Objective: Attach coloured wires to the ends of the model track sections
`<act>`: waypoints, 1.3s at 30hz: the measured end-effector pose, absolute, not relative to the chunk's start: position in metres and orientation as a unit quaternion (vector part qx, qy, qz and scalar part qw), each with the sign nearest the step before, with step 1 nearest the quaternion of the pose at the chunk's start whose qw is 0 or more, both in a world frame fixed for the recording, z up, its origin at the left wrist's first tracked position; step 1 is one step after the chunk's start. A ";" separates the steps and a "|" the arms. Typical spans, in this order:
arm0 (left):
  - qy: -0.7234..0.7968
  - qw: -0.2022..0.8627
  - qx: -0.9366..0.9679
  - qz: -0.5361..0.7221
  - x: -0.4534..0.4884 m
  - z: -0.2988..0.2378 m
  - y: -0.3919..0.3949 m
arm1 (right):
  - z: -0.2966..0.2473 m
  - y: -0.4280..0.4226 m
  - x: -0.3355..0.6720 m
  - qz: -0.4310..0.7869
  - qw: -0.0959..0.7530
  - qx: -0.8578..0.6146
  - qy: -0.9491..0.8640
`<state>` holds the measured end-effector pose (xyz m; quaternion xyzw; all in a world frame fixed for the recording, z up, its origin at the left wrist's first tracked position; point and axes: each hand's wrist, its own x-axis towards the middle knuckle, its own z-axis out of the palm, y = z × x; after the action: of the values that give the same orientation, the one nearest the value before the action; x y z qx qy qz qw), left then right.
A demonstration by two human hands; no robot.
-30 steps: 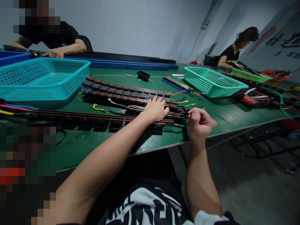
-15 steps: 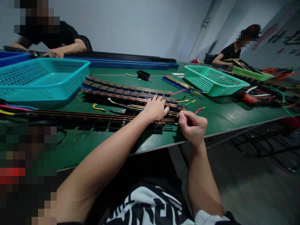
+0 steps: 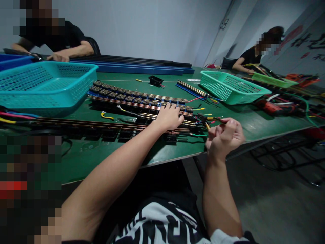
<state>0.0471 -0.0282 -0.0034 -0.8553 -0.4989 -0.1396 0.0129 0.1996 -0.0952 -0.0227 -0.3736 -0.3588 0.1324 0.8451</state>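
Rail bundle [image 3: 122, 96] with pliers [image 3: 210, 118] off its right end: a slip could nick the loose wires [image 3: 200, 109].

Left of the rail bundle stands the turquoise basket [image 3: 79, 87]; in front of the bundle runs the long rail strip [image 3: 76, 123], which could be dragged if the left forearm [image 3: 119, 166] lying across it swings. The left hand [image 3: 169, 118] lies palm-down, grasping nothing, over the bundle's right part and nearer strips; too light a press might let them skid. In front of the bundle's right end, the green wire [image 3: 198, 135] could snag on fingers. Just beyond that end, the right hand [image 3: 225, 135] grasps the pliers, handles apart; their tip is unclear among the wires, so a wrong one could be caught.
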 end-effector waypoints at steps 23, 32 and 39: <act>-0.495 0.027 -0.858 -0.135 0.046 -0.003 -0.027 | -0.010 -0.150 0.200 0.102 0.867 -0.340 -0.349; -0.500 0.022 -0.856 -0.129 0.047 -0.002 -0.029 | -0.029 -0.131 0.203 0.085 0.814 -0.400 -0.413; -0.498 0.028 -0.856 -0.133 0.047 -0.005 -0.026 | -0.025 -0.140 0.215 -0.043 0.556 -0.441 -0.704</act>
<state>0.0475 -0.0264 -0.0046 -0.8562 -0.4984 -0.1332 0.0282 0.2148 -0.1403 -0.0254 -0.4409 -0.7036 -0.0435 0.5556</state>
